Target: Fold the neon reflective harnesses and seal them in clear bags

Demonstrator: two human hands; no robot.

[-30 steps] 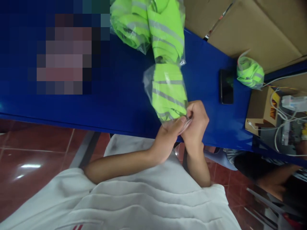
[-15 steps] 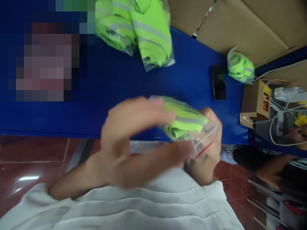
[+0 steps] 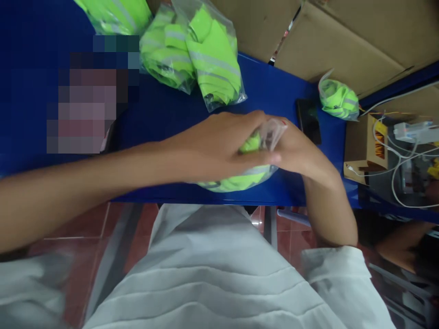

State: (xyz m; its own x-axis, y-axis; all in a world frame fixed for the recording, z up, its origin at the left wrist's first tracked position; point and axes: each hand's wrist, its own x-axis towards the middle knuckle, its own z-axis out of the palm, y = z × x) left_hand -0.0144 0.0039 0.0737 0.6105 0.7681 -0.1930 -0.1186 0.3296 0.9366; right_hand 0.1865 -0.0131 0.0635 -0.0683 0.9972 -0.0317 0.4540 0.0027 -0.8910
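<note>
A folded neon-green reflective vest in a clear plastic bag (image 3: 236, 183) lies at the table's front edge, mostly covered by my hands. My left hand (image 3: 219, 146) reaches across from the left and is closed over the top of the bag, with the thumb stretched along its near side. My right hand (image 3: 291, 146) is closed at the bag's right end, beside the crumpled clear plastic of its mouth. The right fingers are partly hidden behind my left hand.
Several more bagged green vests (image 3: 216, 59) lie at the back of the blue table (image 3: 270, 87). Toward the right are a black phone (image 3: 308, 121), another bagged vest (image 3: 339, 99) and a small cardboard box (image 3: 365, 146) with white cables. Part of another person shows at the far right.
The bagged vest has gone from being held up before my body to low at the table edge. My left hand has moved from beside it with fingers apart to over its top.
</note>
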